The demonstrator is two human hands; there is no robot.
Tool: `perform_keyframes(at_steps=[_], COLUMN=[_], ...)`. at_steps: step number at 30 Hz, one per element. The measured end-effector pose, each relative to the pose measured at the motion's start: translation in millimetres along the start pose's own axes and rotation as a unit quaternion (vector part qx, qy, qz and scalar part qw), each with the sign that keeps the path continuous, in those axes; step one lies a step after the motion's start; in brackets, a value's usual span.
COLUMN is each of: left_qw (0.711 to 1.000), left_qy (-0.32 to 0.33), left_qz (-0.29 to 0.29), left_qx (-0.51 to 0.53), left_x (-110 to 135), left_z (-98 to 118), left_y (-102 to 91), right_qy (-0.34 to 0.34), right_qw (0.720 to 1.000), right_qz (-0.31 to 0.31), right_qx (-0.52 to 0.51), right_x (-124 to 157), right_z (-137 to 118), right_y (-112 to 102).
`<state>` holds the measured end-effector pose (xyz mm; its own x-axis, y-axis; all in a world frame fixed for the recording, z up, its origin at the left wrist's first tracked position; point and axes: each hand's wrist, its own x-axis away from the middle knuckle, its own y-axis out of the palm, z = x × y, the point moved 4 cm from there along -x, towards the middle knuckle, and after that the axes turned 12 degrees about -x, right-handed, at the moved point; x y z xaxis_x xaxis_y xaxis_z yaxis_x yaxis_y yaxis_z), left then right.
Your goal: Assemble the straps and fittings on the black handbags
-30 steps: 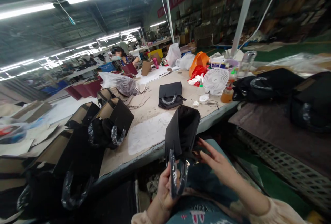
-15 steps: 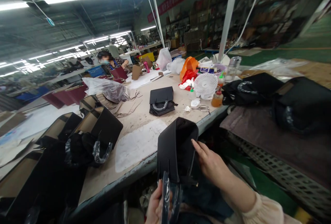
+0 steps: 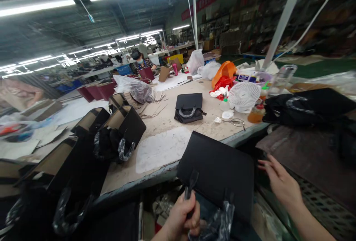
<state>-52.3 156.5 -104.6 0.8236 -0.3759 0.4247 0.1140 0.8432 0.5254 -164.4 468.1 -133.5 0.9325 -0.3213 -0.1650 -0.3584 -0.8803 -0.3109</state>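
Note:
My left hand (image 3: 182, 217) is closed round the plastic-wrapped handle (image 3: 191, 189) of a black paper bag (image 3: 219, 174), which now shows its flat broad side just below the table edge. My right hand (image 3: 280, 183) is off the bag, to its right, with the fingers spread and nothing in them. Clear plastic wrap (image 3: 219, 220) hangs from the bag's other handle near my left hand.
On the worktable (image 3: 167, 122) lie a flat black bag (image 3: 189, 107), several open black bags (image 3: 122, 126) at left, cardboard sheets, a white fan (image 3: 244, 95), scissors (image 3: 235, 122), bottles. More black bags (image 3: 306, 105) pile at right. A person (image 3: 141, 61) works at the far end.
The bag has turned from edge-on to broad side facing me. My right hand came off it and moved right. The left hand kept hold of the handle.

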Motion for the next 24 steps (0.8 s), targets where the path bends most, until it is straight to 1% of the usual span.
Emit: perform_keyframes(at_steps=[1, 2, 3, 5, 7, 8, 10, 12, 13, 14, 15, 17, 19, 21, 22, 24], left_qw=[0.999, 0.995, 0.989, 0.975, 0.962, 0.956, 0.941, 0.924, 0.917, 0.909, 0.9, 0.875, 0.839, 0.803, 0.789, 0.773], left_qy=[0.01, 0.019, 0.027, 0.037, 0.036, 0.037, 0.055, 0.089, 0.107, 0.121, 0.129, 0.13, 0.122, 0.117, 0.119, 0.125], left_qz=[0.007, 0.011, 0.014, 0.015, 0.01, 0.006, -0.002, -0.02, -0.032, -0.046, -0.062, -0.09, -0.113, -0.123, -0.126, -0.136], left_qx=[-0.046, -0.094, -0.142, -0.22, -0.271, -0.291, -0.333, -0.37, -0.383, -0.396, -0.411, -0.458, -0.518, -0.571, -0.589, -0.607], left_x=[1, 2, 3, 5, 9, 10, 14, 18, 20, 22, 24, 27, 31, 35, 37, 41], left_z=[4, 7, 11, 16, 20, 22, 27, 34, 36, 38, 40, 40, 38, 36, 36, 35], left_y=[5.5, 10.9, 16.2, 27.1, 38.8, 45.0, 58.2, 71.6, 77.2, 81.5, 84.2, 84.1, 78.9, 72.3, 69.9, 68.4], right_qy=[-0.016, -0.046, -0.087, -0.187, -0.283, -0.331, -0.41, -0.456, -0.461, -0.469, -0.478, -0.495, -0.498, -0.475, -0.461, -0.436], right_qw=[0.999, 0.998, 0.994, 0.977, 0.947, 0.929, 0.891, 0.85, 0.833, 0.817, 0.804, 0.791, 0.795, 0.811, 0.819, 0.833], right_qz=[0.027, 0.041, 0.044, 0.029, 0.0, -0.028, -0.114, -0.193, -0.222, -0.237, -0.239, -0.212, -0.165, -0.122, -0.101, -0.066], right_qx=[0.007, 0.02, 0.041, 0.094, 0.152, 0.163, 0.154, 0.181, 0.209, 0.237, 0.26, 0.29, 0.305, 0.32, 0.327, 0.334], right_x=[3, 7, 13, 29, 50, 62, 86, 107, 115, 121, 125, 128, 125, 117, 113, 107], right_z=[-2, -10, -24, -63, -109, -131, -166, -185, -189, -191, -190, -187, -181, -174, -171, -164], right_y=[-11, -21, -29, -38, -36, -32, -19, -5, 1, 5, 6, 1, -13, -29, -37, -50])
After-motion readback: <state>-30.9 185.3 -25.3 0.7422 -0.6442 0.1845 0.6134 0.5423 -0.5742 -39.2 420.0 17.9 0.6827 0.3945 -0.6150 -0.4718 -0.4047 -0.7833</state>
